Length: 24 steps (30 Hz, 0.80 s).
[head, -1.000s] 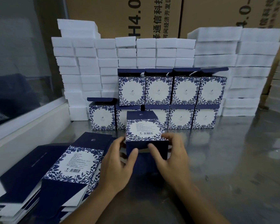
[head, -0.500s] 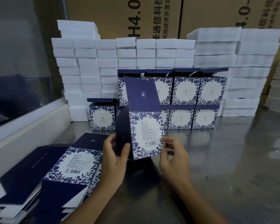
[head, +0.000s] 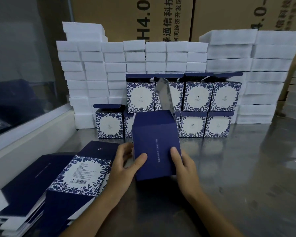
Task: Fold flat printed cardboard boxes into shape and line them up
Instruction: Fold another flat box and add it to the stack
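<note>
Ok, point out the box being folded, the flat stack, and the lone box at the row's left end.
box being folded [head: 154, 147], head view, dark blue face
flat stack [head: 82, 171], head view, top blank's white label
lone box [head: 109, 124], head view, front panel

On the left brown carton [head: 132, 17] at the back we read "H4.0" in large sideways print, then the Chinese characters "通信科技" and smaller "间经济开发区". The right carton [head: 246, 14] shows "4.0" and blurred characters. The top flat box [head: 79, 173] carries a barcode and fine print we cannot read. The held box [head: 155, 147] bears one illegible white text line.
</note>
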Each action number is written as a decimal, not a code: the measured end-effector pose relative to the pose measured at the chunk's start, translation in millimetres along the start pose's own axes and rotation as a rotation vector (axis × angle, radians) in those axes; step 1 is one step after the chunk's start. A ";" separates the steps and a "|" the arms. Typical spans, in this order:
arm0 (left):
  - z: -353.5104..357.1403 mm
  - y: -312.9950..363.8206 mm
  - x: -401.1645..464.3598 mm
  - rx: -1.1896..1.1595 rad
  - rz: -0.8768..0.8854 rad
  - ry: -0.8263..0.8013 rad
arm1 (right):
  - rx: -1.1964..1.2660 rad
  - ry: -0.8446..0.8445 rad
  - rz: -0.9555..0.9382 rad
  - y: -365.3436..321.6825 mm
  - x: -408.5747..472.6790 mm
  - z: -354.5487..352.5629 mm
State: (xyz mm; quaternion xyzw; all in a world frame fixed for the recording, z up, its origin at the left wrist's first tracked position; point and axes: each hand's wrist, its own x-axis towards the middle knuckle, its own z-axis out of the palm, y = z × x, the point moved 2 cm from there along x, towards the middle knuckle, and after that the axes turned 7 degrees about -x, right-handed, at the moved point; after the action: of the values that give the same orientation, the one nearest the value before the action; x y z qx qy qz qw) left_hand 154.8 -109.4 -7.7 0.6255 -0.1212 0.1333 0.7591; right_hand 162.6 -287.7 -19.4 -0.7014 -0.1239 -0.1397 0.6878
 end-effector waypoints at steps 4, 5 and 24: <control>-4.6 -1.5 1.0 -0.075 -0.065 -0.067 | 0.010 0.058 -0.014 -0.7 3.4 -5.5; -5.2 -2.5 0.5 -0.056 -0.074 -0.073 | -0.011 0.081 -0.017 -1.1 4.4 -6.9; 1.9 -4.7 -10.2 0.896 0.534 0.163 | -0.233 -0.011 -0.004 -10.6 1.8 8.7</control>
State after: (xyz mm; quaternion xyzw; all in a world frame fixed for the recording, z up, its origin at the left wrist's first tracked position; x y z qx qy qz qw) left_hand 146.9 -112.7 -15.2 0.8236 -0.1480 0.4090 0.3640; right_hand 160.6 -278.7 -9.0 -0.7771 -0.1120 -0.1506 0.6007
